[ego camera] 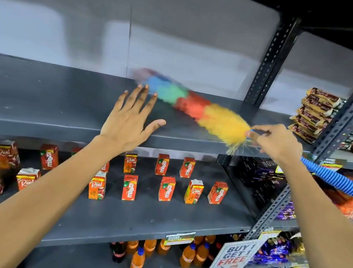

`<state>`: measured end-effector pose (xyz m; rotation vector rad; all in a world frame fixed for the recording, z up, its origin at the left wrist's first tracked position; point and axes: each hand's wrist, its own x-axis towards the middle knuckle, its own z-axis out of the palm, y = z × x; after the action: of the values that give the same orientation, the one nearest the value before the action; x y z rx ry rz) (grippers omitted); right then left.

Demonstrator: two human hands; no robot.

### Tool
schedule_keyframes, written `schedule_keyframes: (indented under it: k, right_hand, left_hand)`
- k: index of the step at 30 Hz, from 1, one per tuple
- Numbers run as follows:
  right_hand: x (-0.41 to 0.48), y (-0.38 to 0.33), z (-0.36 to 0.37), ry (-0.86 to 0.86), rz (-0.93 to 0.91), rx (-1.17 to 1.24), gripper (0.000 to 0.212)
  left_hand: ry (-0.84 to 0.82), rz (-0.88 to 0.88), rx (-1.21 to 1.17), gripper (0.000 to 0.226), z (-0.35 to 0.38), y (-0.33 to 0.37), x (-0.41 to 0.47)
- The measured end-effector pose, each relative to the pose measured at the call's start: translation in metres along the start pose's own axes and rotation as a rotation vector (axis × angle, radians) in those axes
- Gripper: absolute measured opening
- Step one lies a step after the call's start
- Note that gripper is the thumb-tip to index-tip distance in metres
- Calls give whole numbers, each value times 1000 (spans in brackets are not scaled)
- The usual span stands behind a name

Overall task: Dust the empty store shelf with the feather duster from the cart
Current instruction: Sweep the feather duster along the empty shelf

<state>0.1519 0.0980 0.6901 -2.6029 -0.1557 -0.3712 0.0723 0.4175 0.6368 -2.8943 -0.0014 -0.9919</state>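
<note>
The right hand [278, 140] kept a closed grip on the feather duster [198, 107] (head blurred) lying across the shelf [37, 92]. The left hand [130, 119] hovered, its grip wide.

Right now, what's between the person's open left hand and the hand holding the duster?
In the head view, the duster's fluffy head lies on the empty shelf between the left hand and right hand, its yellow end nearest the right hand.

Feather duster [190, 103] tip motion-blurred; handle middle hidden in right hand [279, 143].
</note>
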Motion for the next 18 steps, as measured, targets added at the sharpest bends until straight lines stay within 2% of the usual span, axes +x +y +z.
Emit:
schedule_keyframes:
  k: [2,6,11,16,18]
  right_hand:
    - [-8,-7,1,35,-18,-76,37]
    - [-17,-17,-1,-232,-86,215,29]
    - [-16,-50,19,-146,-202,126,26]
    - [-20,-106,43,-295,-351,173,27]
    - [-16,-122,54,-262,-379,129,32]
  left_hand:
    - [1,4,-6,79,0,0,-1]
    - [29,1,-41,79,0,-2,-1]
    - [94,-54,-110,73,-6,-9,-3]
    - [121,-100,-90,72,-19,-35,-12]
    - [141,-124,-70,75,-25,-45,-18]
